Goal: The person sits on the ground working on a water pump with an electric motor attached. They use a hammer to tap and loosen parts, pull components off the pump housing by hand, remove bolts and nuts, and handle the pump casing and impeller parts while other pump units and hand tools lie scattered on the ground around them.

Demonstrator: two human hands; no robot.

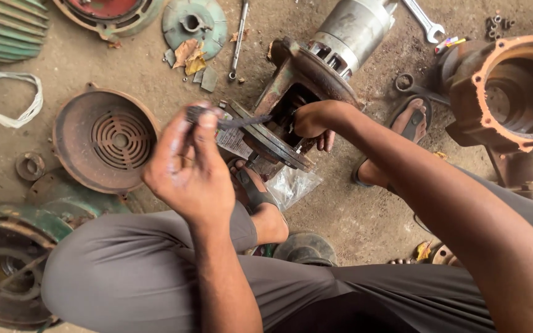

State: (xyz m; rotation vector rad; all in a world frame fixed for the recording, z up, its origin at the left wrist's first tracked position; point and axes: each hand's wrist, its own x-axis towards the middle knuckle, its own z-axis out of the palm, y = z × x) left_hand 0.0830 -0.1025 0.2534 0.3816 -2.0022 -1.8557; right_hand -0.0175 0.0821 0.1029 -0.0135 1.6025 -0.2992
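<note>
My left hand (187, 165) is raised above my knee and pinches one end of a thin dark strip (235, 121) that runs right toward the pump. My right hand (314, 120) is closed at the strip's other end, pressed into the opening of a rusty pump housing (291, 92) lying on the dirt floor. The pump's grey motor body (354, 31) points away from me. A round flange (272, 142) faces me, resting near my sandalled foot (257, 197). My other foot (396, 142) sits to the right of the pump.
A rusty slotted fan cover (106, 139) lies left. A green-rimmed casing (7, 259) sits at bottom left, a large rusty casting (513, 92) at right. A green disc (194, 23), spanners (424, 20) and loose nuts (498, 24) lie at the back. A clear plastic bag (291, 185) is underfoot.
</note>
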